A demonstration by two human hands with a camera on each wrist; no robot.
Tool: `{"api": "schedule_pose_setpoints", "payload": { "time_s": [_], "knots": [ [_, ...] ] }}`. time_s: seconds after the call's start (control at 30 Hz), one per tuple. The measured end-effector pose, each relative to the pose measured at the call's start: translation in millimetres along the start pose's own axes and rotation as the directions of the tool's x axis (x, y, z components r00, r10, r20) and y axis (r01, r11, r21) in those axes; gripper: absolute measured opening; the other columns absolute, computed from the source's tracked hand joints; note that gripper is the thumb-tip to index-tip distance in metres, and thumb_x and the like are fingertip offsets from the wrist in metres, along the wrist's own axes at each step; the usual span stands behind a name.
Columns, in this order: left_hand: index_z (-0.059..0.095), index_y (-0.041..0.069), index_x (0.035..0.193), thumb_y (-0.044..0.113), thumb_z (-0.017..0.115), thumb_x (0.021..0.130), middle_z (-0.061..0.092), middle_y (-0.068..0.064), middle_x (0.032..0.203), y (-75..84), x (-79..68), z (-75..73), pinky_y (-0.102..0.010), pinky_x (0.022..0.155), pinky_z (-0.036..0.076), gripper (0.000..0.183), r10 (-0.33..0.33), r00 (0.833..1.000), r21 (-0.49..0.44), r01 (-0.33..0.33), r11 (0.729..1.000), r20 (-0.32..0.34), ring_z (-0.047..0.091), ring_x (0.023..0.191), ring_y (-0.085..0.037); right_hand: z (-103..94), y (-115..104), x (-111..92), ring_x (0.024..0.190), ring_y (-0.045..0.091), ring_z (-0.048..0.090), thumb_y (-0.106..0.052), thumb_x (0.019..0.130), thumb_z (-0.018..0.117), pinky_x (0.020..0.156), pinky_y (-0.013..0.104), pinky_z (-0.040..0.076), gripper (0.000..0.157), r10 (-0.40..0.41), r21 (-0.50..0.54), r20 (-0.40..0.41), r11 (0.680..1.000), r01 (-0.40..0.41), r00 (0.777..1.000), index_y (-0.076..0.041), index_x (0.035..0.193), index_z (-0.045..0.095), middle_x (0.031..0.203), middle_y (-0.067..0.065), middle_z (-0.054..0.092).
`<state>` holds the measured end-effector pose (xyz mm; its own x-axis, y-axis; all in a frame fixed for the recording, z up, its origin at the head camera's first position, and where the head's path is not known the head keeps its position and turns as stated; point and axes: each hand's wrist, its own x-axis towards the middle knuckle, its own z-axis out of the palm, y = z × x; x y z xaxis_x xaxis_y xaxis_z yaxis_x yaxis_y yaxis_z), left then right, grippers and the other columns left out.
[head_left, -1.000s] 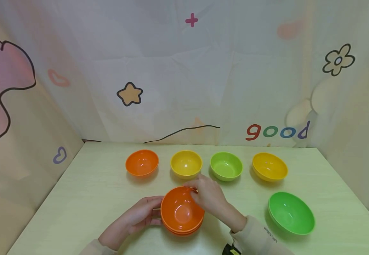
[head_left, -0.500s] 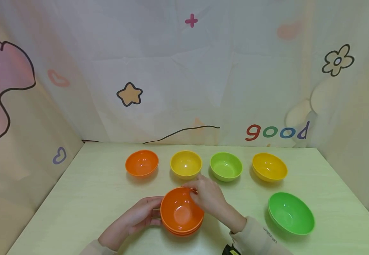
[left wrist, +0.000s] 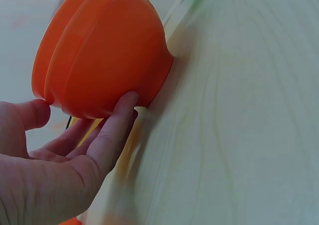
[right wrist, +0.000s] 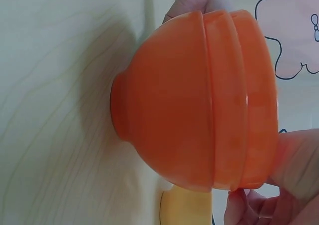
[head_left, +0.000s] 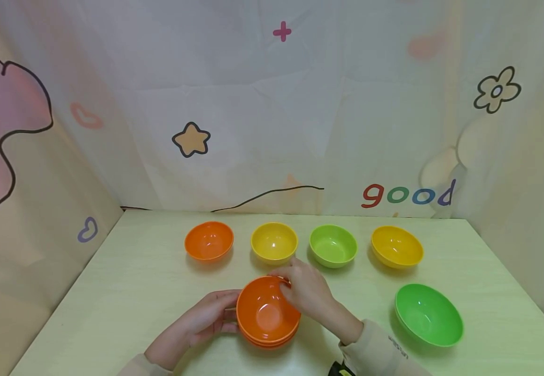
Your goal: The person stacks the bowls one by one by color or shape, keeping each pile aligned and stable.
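Three orange bowls (head_left: 268, 313) are nested in a stack near the front middle of the table, their rims stepped one above another in the right wrist view. My right hand (head_left: 307, 286) pinches the far right rim, thumb inside the top bowl (right wrist: 259, 100) and curled fingers under the rim outside. On the left side of the stack is my left hand (head_left: 208, 316). Its fingers (left wrist: 117, 130) lie fairly straight against the wall of the bottom bowl (left wrist: 119, 56), and its thumb touches near the upper rims.
Behind the stack stand another orange bowl (head_left: 209, 242), a yellow bowl (head_left: 274, 244), a lime green bowl (head_left: 333, 246) and a deeper yellow bowl (head_left: 397, 247). A larger green bowl (head_left: 428, 315) sits at the right. A printed cloth (head_left: 253, 104) hangs behind the table (head_left: 126, 271).
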<state>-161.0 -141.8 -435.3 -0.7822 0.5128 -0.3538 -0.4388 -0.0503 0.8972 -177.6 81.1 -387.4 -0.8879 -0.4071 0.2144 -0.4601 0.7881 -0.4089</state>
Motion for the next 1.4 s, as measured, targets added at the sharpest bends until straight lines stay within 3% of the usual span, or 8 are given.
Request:
{"api": "schedule_pose_setpoints", "payload": {
  "time_s": [0.43, 0.7, 1.17, 1.4],
  "knots": [
    [0.044, -0.003, 0.133, 0.037, 0.048, 0.094, 0.061, -0.011, 0.118, -0.2, 0.3, -0.5, -0.036, 0.082, 0.053, 0.056, 0.003, 1.0, 0.001, -0.003, 1.0, 0.009, 0.062, 0.094, -0.018, -0.9, 2, -2, 0.076, 0.014, 0.057, -0.016, 0.079, 0.071, 0.06, 0.019, 0.045, 0.022, -0.021, 0.022, -0.019, 1.0, 0.021, 1.0, -0.015, 0.101, 0.07, 0.095, 0.0, 0.061],
    [0.042, -0.004, 0.134, 0.037, 0.048, 0.095, 0.06, -0.013, 0.12, -1.5, 1.1, -1.2, -0.037, 0.082, 0.053, 0.057, 0.001, 1.0, 0.004, -0.001, 1.0, 0.0, 0.063, 0.094, -0.019, -2.6, 9, -7, 0.078, 0.014, 0.055, -0.017, 0.08, 0.069, 0.058, 0.019, 0.043, 0.024, -0.054, 0.049, -0.047, 0.997, 0.057, 0.997, -0.017, 0.104, 0.068, 0.096, -0.003, 0.061],
    [0.045, -0.004, 0.132, 0.035, 0.049, 0.094, 0.062, -0.011, 0.115, -2.9, 0.3, -1.2, -0.036, 0.08, 0.054, 0.055, 0.02, 1.0, -0.009, -0.02, 1.0, 0.009, 0.063, 0.091, -0.018, -16.2, 29, -23, 0.083, 0.013, 0.061, -0.019, 0.078, 0.072, 0.066, 0.021, 0.051, 0.028, -0.081, 0.006, -0.115, 0.997, 0.082, 0.99, -0.017, 0.106, 0.068, 0.094, -0.005, 0.061],
    [0.047, -0.004, 0.131, 0.034, 0.049, 0.095, 0.063, -0.01, 0.113, -3.9, 0.8, -1.0, -0.035, 0.078, 0.054, 0.052, 0.034, 0.999, -0.019, -0.034, 0.999, 0.012, 0.063, 0.09, -0.017, -27.1, 39, -32, 0.083, 0.015, 0.062, -0.017, 0.078, 0.072, 0.063, 0.02, 0.05, 0.028, -0.075, 0.008, -0.162, 0.997, 0.078, 0.984, -0.017, 0.106, 0.067, 0.093, -0.004, 0.061]
  ]
}}
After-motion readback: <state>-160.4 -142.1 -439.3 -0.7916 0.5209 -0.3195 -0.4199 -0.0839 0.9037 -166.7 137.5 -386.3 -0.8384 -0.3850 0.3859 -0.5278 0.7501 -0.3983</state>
